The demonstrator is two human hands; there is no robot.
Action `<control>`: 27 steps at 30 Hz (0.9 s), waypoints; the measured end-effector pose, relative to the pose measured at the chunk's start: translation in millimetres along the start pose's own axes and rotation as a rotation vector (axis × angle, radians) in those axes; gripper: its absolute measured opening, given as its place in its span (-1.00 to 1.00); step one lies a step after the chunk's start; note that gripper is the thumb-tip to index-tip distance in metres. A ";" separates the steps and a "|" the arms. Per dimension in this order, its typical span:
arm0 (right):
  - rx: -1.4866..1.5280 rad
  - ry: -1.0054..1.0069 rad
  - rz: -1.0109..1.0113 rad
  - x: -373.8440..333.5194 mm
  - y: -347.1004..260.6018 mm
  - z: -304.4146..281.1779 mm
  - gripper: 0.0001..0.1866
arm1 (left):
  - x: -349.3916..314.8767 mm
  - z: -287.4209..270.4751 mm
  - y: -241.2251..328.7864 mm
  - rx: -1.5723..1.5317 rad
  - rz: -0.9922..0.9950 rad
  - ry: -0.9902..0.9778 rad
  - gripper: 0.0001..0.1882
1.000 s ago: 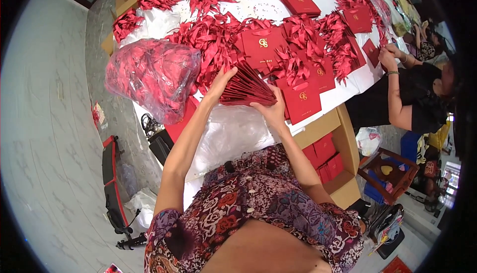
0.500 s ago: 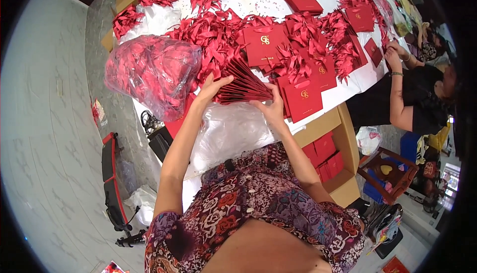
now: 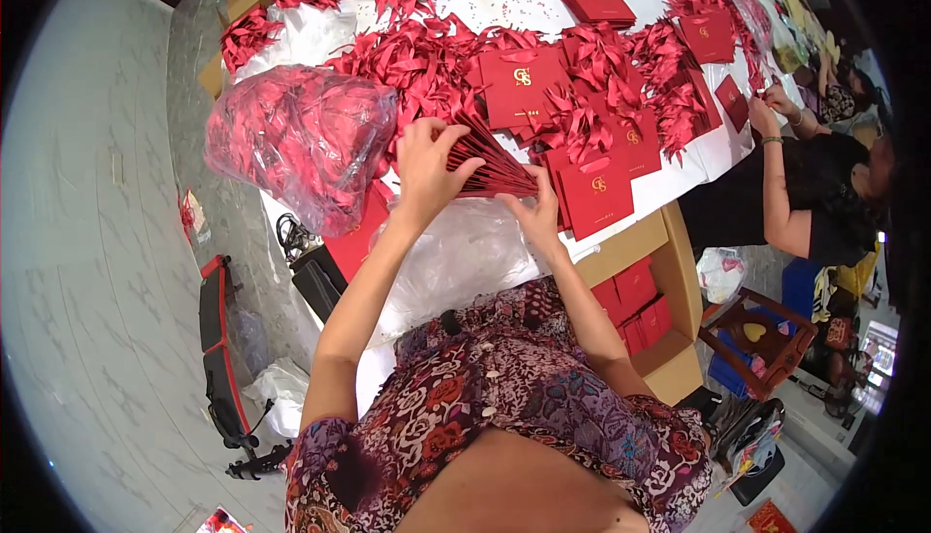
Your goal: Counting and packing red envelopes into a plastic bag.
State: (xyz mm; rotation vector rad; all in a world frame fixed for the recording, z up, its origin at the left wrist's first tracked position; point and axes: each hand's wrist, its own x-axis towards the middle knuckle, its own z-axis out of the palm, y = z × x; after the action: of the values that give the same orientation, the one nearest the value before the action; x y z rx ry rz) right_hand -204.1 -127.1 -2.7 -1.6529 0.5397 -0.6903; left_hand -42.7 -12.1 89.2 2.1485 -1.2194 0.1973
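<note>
Between my hands, a stack of flat red paper gift bags stands on edge, its left side fanned apart. My left hand is over the fanned end, fingers bent on the bag edges and thumb along the near side. My right hand grips the stack's narrow right end, where the edges press together. Beneath and nearer to me lies a clear plastic bag. Just right of my right hand are flat red bags with gold print. Red ribbon handles lie heaped beyond the stack.
A clear sack of red ribboned pieces sits left on the white table. An open cardboard box holding red bags stands below the table's right edge. At the right, another person handles something at the table.
My left hand has moved up and over the fanned end, and its fingers now bend across the edges. My right hand stays at the right end.
</note>
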 end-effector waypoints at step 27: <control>-0.028 -0.017 0.045 -4.1 5.7 0.4 -0.40 | -55.6 21.5 -14.3 -0.411 -0.497 0.067 -0.65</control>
State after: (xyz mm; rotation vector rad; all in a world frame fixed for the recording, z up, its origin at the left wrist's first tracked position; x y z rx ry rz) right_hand -206.6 -125.1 -8.9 -1.6660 0.5750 -0.6376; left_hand -65.9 19.7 42.1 1.9822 -0.5913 -0.1808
